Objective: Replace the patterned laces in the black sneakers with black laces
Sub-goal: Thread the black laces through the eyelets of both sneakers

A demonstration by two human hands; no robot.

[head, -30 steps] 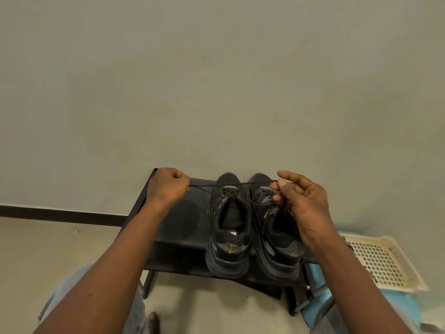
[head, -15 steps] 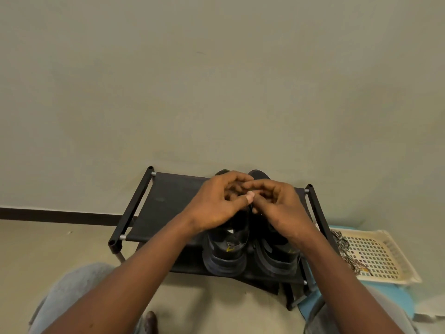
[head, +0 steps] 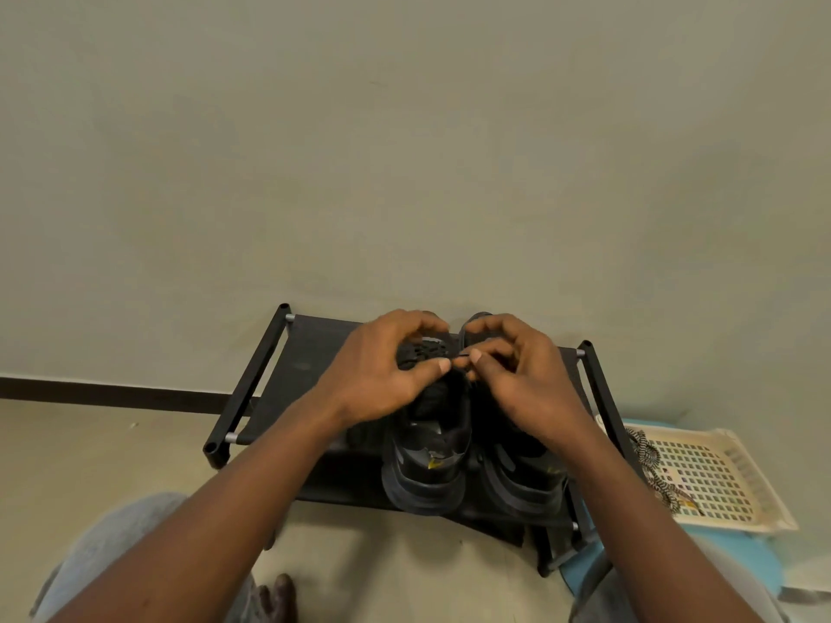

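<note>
Two black sneakers stand side by side on a low black rack [head: 288, 375], heels toward me: the left sneaker [head: 425, 465] and the right sneaker [head: 521, 483]. My left hand [head: 382, 375] and my right hand [head: 517, 375] meet above the left sneaker's tongue. Fingers and thumbs of both hands are curled and pinch a thin black lace [head: 463, 355] between them. The lacing of the right sneaker is hidden under my right hand. Patterned black-and-white laces [head: 647, 460] lie on the left edge of a cream basket.
The cream perforated basket [head: 719, 478] sits on a blue stool [head: 737, 555] at the right of the rack. A plain wall rises just behind the rack, with a dark skirting strip [head: 112, 393] at the left. My grey-clad knees and one foot [head: 279, 595] are below.
One second ago my hands were apart, pulling the black lace taut sideways. They have come together over the left sneaker and now pinch the lace close to each other.
</note>
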